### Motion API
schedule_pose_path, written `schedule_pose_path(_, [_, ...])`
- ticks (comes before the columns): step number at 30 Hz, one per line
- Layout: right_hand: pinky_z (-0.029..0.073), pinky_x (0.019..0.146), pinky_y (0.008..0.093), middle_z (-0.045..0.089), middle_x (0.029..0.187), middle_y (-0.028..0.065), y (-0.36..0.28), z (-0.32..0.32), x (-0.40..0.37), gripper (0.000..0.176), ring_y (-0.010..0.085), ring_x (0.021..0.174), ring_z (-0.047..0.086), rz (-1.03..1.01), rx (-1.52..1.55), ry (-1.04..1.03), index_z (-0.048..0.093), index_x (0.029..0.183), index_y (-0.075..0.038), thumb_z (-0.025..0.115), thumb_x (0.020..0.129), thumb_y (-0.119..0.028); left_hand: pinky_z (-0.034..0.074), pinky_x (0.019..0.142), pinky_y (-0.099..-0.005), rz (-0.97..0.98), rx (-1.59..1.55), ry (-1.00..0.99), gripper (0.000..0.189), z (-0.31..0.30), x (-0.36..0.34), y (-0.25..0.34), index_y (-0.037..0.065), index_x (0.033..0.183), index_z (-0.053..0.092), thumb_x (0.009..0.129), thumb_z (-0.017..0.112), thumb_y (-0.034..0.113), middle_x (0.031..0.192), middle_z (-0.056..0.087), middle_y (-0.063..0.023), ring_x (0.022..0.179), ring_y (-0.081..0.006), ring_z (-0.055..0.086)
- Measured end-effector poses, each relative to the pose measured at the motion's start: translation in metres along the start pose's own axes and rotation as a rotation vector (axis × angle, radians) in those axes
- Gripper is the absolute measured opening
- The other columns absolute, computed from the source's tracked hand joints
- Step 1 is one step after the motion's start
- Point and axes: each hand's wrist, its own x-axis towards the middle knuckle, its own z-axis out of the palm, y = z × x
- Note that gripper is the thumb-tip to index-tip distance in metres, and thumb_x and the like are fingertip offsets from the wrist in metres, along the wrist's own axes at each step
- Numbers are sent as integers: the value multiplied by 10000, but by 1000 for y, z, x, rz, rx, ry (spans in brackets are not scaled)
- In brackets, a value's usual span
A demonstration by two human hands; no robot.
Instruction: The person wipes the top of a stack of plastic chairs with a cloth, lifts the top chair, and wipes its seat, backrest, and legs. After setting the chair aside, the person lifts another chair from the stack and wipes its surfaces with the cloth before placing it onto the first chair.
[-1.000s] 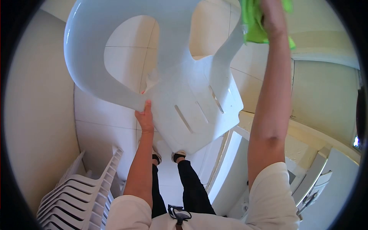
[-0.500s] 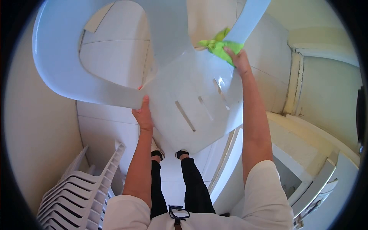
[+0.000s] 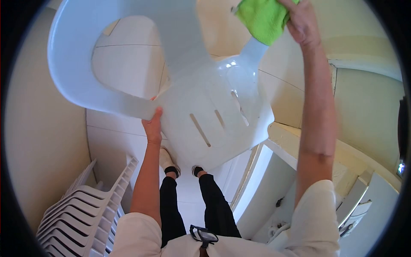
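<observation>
A white plastic armchair point(image 3: 184, 94) with slots in its seat is held up in front of me, tilted. My left hand point(image 3: 153, 124) grips its left side where the arm meets the seat, thumb on top and fingers hidden behind. At the upper right, my right hand point(image 3: 302, 23) is closed on a bright green cloth point(image 3: 263, 19). The cloth lies against the upper part of the chair's right armrest point(image 3: 255, 51) and hides its far end.
A stack of white plastic chairs point(image 3: 81, 214) stands at lower left beside the wall point(image 3: 43, 103). To the right are a worn cream ledge point(image 3: 291, 135) and a door frame point(image 3: 252, 180). My feet point(image 3: 169, 160) are on pale floor tiles point(image 3: 128, 51) below the chair.
My right hand has moved up and to the right with the green cloth, from the armrest's base to higher along it. The chair has shifted slightly; my left hand keeps its hold.
</observation>
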Motion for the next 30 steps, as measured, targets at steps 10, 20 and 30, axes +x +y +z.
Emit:
schedule_pose_path(10, [479, 739, 302, 640, 921, 57, 132, -33, -138, 278, 159, 821, 590, 265, -577, 102, 589, 1094, 36, 548, 824, -16, 414, 934, -294, -64, -104, -103, 393, 8, 23, 16, 17, 1214, 582, 825, 633, 17, 1145, 593, -54, 1055, -154, 538])
schedule_pose_path(20, [233, 1099, 501, 334, 1428, 231, 57, 105, -189, 632, 358, 1348, 295, 76, -647, -287, 397, 1368, 7, 534, 762, -111, 441, 886, -342, 29, 451, -545, 387, 67, 175, 85, 40, 1193, 592, 814, 656, 86, 1068, 631, -75, 978, -185, 569])
schedule_pose_path(30, [229, 1090, 558, 401, 1401, 163, 213, 163, -191, 495, 310, 1351, 324, -203, -978, -203, 451, 1324, -36, 489, 858, -198, 365, 1010, -430, 676, 790, -240, 430, 90, 40, 10, 23, 1228, 536, 804, 596, 62, 1276, 495, -194, 1251, -349, 422])
